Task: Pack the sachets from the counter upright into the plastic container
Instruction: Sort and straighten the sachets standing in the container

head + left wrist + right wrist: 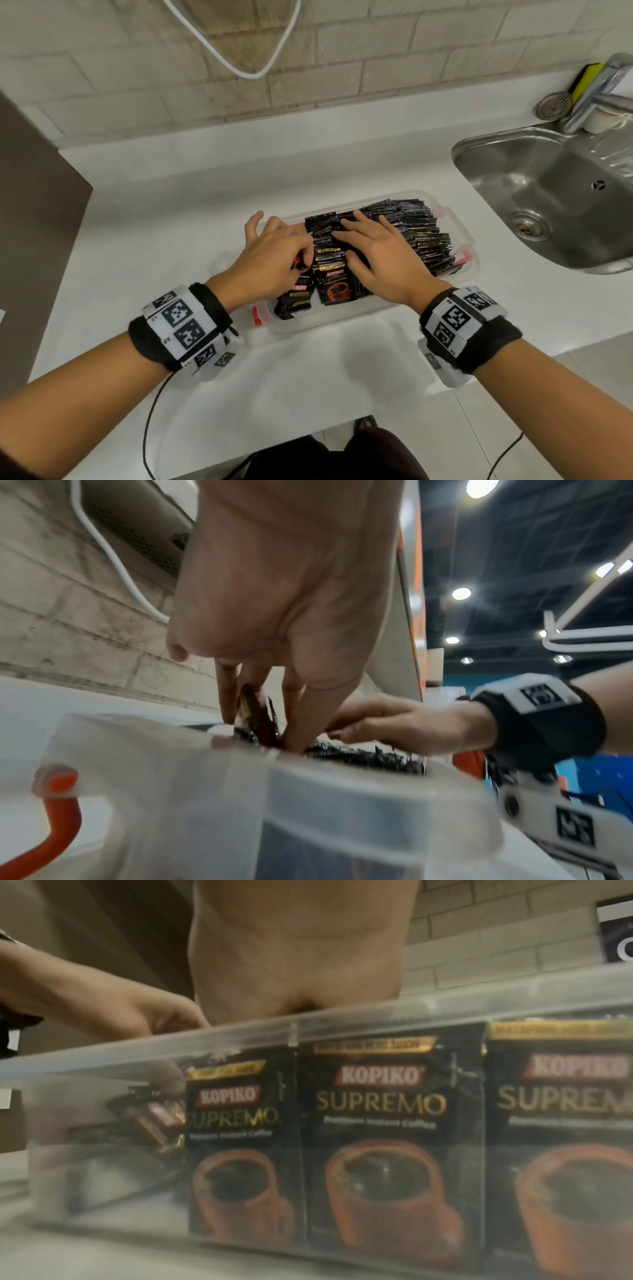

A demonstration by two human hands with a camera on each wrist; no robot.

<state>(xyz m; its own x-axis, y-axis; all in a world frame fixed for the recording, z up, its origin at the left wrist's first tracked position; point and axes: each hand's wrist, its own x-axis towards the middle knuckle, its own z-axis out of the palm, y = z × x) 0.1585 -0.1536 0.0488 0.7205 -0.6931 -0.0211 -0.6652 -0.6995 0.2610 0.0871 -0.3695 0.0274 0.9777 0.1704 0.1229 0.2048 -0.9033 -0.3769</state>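
Clear plastic container (469,240) sits on the white counter (171,192), left of the steel sink (548,192). We see it packed nearly full of black coffee sachets (411,222), standing upright in rows (three printed fronts press against the near wall in the right wrist view). At the near left corner a few sachets (299,291) lean tilted rather than upright, and we see bare space behind the wall there in the right wrist view. Orange latches (466,257) sit at the container's ends.

Our left hand (270,253) reaches into the left end, fingers curled down and pinching a dark sachet (255,712) between fingertips (left wrist view shows it edge-on). Thumb sticks out over the rim.

Our right hand (380,253) lies palm down on the sachet tops, fingers straight and spread, pressing, gripping nothing.

A white cable (239,65) hangs on the brick wall behind.
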